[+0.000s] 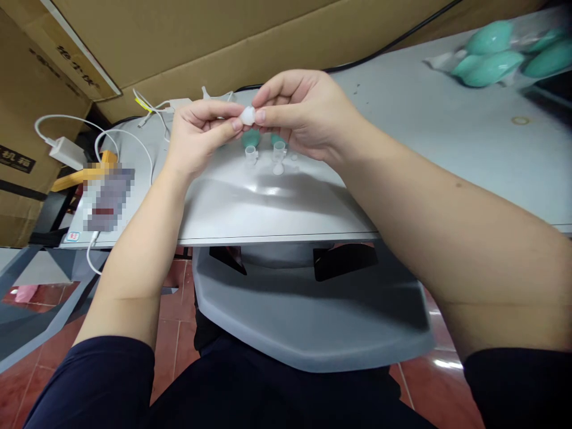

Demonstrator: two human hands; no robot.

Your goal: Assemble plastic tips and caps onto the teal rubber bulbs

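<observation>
Above the table, a small white plastic piece (247, 115) is pinched between the fingertips of both hands. My left hand (196, 131) grips it from the left with thumb and index finger. From the right, my right hand (308, 113) holds it the same way. Its exact kind is too small to make out. Below the hands on the table stand two clear plastic fittings, a left one (251, 156) and a right one (279, 152), each with a side stub. A small translucent part (278, 168) lies just in front. Green objects (251, 138) behind are partly hidden by my hands.
Several green bulbs (491, 62) in clear wrap lie at the back right. To the left are a blurred-out phone-like object (110, 199), a white charger (67, 153) with cables and a yellow stand (84, 173). Cardboard (179, 42) walls the back; a grey chair (313, 322) is below the table edge.
</observation>
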